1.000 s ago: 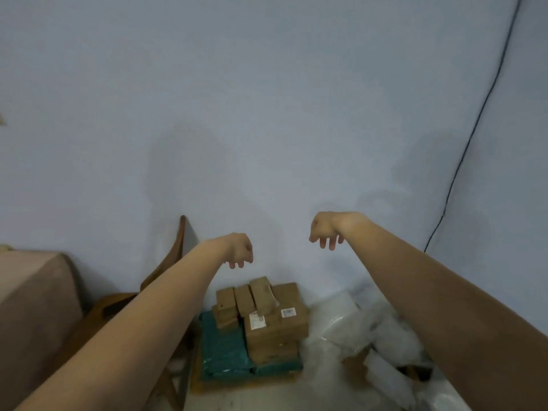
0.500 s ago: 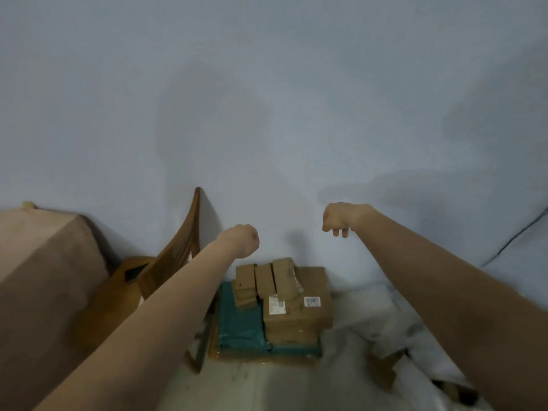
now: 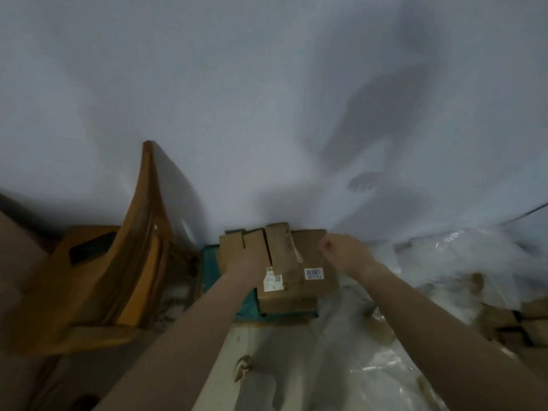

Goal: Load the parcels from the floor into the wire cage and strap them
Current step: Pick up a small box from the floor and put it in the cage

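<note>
A stack of brown cardboard parcels [image 3: 296, 280] stands on the floor against the pale wall, with several small boxes [image 3: 234, 244] on top and white labels on the bigger ones. Under them lie teal parcels [image 3: 212, 262]. My left hand [image 3: 250, 261] reaches onto the small boxes at the stack's left; motion blur and like colour hide its fingers. My right hand [image 3: 344, 253] hovers at the right edge of the big top box with its fingers curled, and nothing shows inside them. No wire cage or strap is in view.
A wooden chair [image 3: 124, 277] stands close on the left of the stack, a dark phone [image 3: 92, 247] on its seat. Crumpled clear plastic wrap [image 3: 444, 262] and more cardboard [image 3: 504, 318] cover the floor on the right. A large brown box [image 3: 14, 262] fills the left edge.
The view has tipped down and closer to the stack. Both hands have dropped from in front of the wall to the parcels, left onto the small boxes, right to the big box's edge.
</note>
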A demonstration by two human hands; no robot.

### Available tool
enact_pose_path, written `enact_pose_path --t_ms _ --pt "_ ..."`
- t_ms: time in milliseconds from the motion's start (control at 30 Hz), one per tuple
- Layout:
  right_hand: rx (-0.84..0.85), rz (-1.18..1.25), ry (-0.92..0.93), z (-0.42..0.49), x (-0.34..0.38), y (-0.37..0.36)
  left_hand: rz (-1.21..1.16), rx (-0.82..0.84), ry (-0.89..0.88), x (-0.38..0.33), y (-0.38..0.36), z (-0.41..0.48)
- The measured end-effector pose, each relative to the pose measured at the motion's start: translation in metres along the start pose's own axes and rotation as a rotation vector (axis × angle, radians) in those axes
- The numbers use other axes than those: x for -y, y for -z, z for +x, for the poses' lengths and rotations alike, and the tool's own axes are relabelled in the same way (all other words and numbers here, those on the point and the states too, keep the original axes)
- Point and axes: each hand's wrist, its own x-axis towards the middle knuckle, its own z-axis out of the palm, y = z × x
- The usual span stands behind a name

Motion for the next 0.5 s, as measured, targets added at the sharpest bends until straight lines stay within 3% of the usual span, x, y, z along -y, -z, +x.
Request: enact_pose_path --t_ms 133,267,500 --pt "0.094 0.123 -0.103 0.026 -0.024 -0.06 0.022 0.219 -0.066 -0.006 -0.031 0.01" --pt "0.063 0.347 -0.239 0.07 -0.052 -0.131 -0.08 0.229 -0.003 0.003 -0.088 0.067" --pt "-0.022 0.664 -0.361 0.164 -0.077 -0.26 -0.672 0.272 0.313 -0.012 -0.233 0.146"
